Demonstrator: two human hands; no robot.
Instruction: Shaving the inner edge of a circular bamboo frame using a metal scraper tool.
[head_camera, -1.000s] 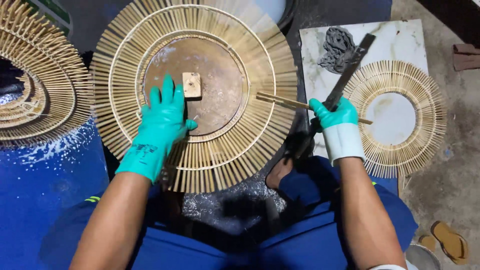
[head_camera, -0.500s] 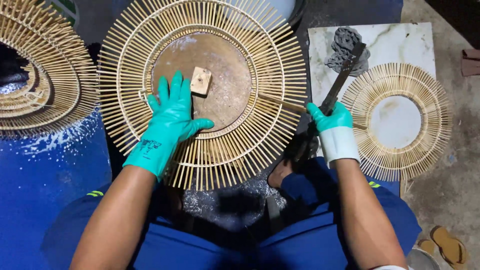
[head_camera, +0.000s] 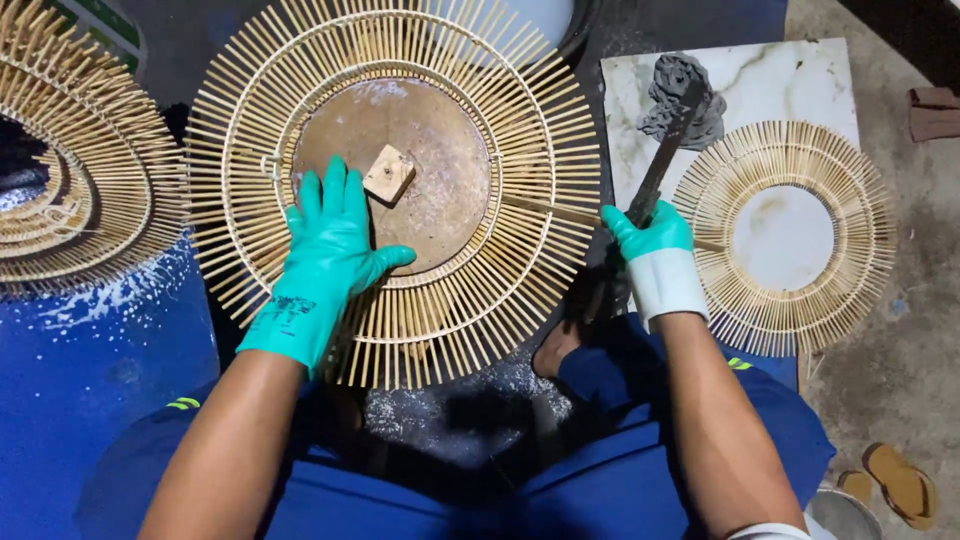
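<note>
A large round frame of radiating bamboo sticks (head_camera: 480, 300) lies in front of me around a brown disc (head_camera: 440, 160) with a small wooden block (head_camera: 389, 174) at its middle. My left hand (head_camera: 330, 255), in a teal glove, presses flat on the disc's lower left and the inner ring. My right hand (head_camera: 650, 245), also gloved, grips a thin bamboo stick (head_camera: 545, 209) and a dark flat blade (head_camera: 665, 155). The blade's tip reaches into a lump of grey putty (head_camera: 680, 95) on a marble tile (head_camera: 780, 80).
A smaller bamboo ring (head_camera: 785, 235) rests on the marble tile at right. More stacked bamboo frames (head_camera: 70, 180) sit at left above a blue surface (head_camera: 90, 370). A sandal (head_camera: 900, 485) lies on the concrete floor at lower right. My blue-clad knees fill the bottom.
The view has shifted so the large frame sits lower. My right hand has moved the blade's tip up into the grey putty. The left hand stays pressed on the disc.
</note>
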